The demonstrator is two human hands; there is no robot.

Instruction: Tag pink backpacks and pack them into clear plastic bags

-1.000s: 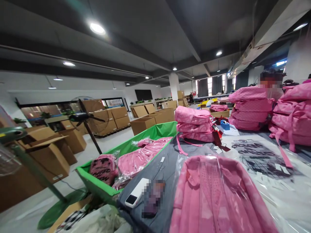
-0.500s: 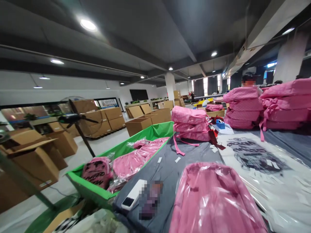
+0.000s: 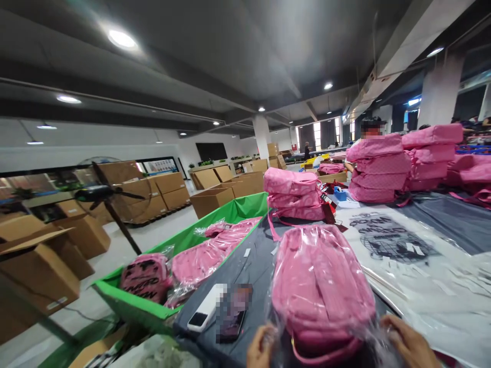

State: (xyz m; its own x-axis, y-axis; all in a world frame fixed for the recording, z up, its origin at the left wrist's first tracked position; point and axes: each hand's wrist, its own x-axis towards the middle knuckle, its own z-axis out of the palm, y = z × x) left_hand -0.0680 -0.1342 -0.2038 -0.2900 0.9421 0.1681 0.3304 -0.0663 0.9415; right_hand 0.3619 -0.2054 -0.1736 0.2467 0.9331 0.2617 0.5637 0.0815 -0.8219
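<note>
A pink backpack (image 3: 322, 281) in a clear plastic bag lies on the dark-covered table, its handle end toward me. My left hand (image 3: 261, 347) is closed on the bag's near left edge, fingers pinching the plastic. On the other side, my right hand (image 3: 408, 340) grips the clear plastic bag (image 3: 370, 335) at its near right edge. Both hands are partly cut off by the lower frame edge. Left of the backpack lie a white device with a dark screen (image 3: 207, 309) and a phone-like item (image 3: 233, 322), partly blurred out.
A green-lined bin (image 3: 134, 312) with bagged pink backpacks stands left of the table. Stacked pink backpacks (image 3: 293, 194) and taller stacks (image 3: 378, 168) are at the back. Printed plastic bags (image 3: 406, 255) lie right. A fan (image 3: 103, 193) and cartons (image 3: 42, 271) stand further left; a person is behind the stacks.
The bagged backpack has shifted up and away from me in view, its handle end now showing. Both my hands have come into view, holding the plastic. The view has turned slightly right.
</note>
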